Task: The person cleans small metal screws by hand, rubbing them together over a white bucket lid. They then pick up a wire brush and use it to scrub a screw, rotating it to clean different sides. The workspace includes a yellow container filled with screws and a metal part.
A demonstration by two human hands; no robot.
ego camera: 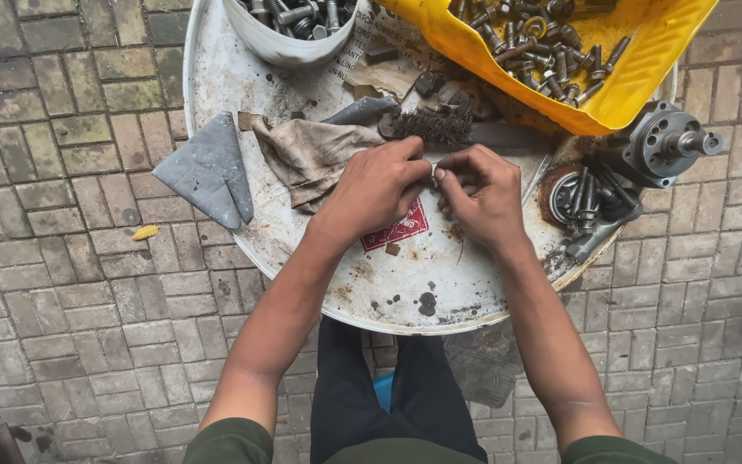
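Both hands meet over the middle of a round, stained white drum top (405, 288) that serves as a work surface. The left hand (377, 187) and the right hand (480, 191) have their fingertips pinched together around a small metal part (434, 178) held between them, just above the surface (it is too small to say what kind of part it is). Both sets of fingers are curled in tight, thumbs pressed toward forefingers. Just beyond the hands lies a wire brush (431, 127), and to the left of the left hand a dirty rag (311, 155) lies crumpled. A yellow tray (646, 73) of bolts sits at the far right, a white bowl (289, 47) of bolts at the far edge.
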